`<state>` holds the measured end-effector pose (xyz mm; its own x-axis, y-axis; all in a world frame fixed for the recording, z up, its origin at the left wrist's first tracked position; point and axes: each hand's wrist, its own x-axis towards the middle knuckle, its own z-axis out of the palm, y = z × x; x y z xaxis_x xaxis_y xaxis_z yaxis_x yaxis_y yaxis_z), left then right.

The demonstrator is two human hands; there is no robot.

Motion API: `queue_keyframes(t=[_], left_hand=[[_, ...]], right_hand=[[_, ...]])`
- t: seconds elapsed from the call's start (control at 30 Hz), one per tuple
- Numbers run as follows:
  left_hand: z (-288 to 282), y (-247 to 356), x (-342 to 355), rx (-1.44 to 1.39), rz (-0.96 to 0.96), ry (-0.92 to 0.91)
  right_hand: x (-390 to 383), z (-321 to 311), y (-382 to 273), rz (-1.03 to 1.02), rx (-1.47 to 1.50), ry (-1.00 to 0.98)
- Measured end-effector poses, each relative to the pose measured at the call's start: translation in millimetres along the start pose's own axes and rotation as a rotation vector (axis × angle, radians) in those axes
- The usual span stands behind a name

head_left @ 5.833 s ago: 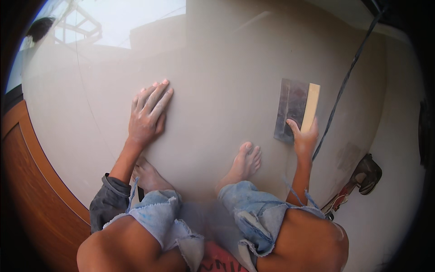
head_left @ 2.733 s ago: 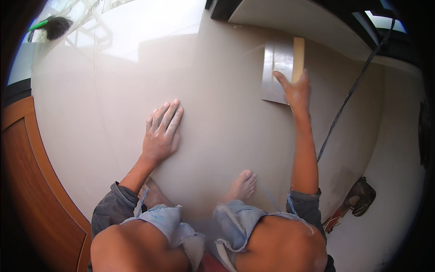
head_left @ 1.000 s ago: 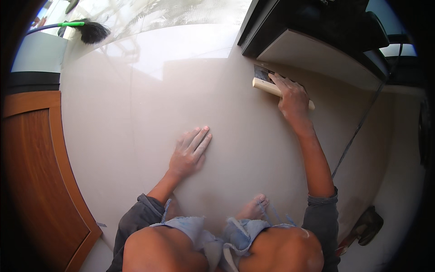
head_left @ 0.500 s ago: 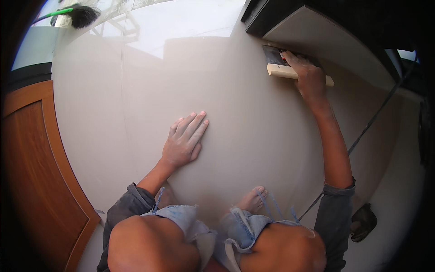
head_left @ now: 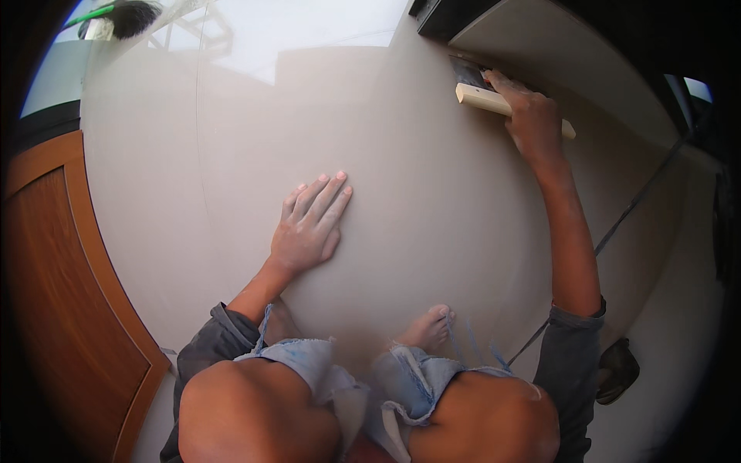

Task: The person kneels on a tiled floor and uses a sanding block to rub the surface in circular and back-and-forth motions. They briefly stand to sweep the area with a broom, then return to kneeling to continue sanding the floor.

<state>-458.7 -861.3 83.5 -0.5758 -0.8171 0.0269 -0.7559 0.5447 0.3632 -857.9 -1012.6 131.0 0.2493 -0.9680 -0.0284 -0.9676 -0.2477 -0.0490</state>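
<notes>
I squat barefoot on a glossy light-grey floor [head_left: 401, 255]. My left hand [head_left: 310, 224] rests palm down on it, fingers stretched out, holding nothing. Out at the upper right, my right hand [head_left: 532, 123] is closed on a wide scraper [head_left: 485, 98] with a cream bar-shaped handle and a dark metal blade. Its fingers reach over the bar onto the blade, which lies low against the floor beside a dark-edged, light panel [head_left: 532, 54]. Part of the blade is hidden behind my hand.
A brown wooden panel door [head_left: 73, 293] stands at the left. At the upper left is a black-bristled broom [head_left: 131, 19] with a green handle. A dark cord [head_left: 637, 201] runs diagonally at the right, and a dark shoe-like object [head_left: 617, 370] lies at lower right.
The view has shifted slightly, with both hands a little higher in the picture. My right hand and the scraper have moved slightly toward the dark-edged panel; my left hand still lies flat.
</notes>
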Motion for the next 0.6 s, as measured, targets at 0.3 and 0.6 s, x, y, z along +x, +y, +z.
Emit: queue_keyframes(t=[0.3, 0.6], left_hand=[[-1, 5, 1, 0.014, 0.013, 0.001], [2, 1, -2, -0.002, 0.003, -0.01]], right_hand=[[5, -13, -16, 0.036, -0.017, -0.04], [4, -16, 3, 0.012, 0.017, -0.114]])
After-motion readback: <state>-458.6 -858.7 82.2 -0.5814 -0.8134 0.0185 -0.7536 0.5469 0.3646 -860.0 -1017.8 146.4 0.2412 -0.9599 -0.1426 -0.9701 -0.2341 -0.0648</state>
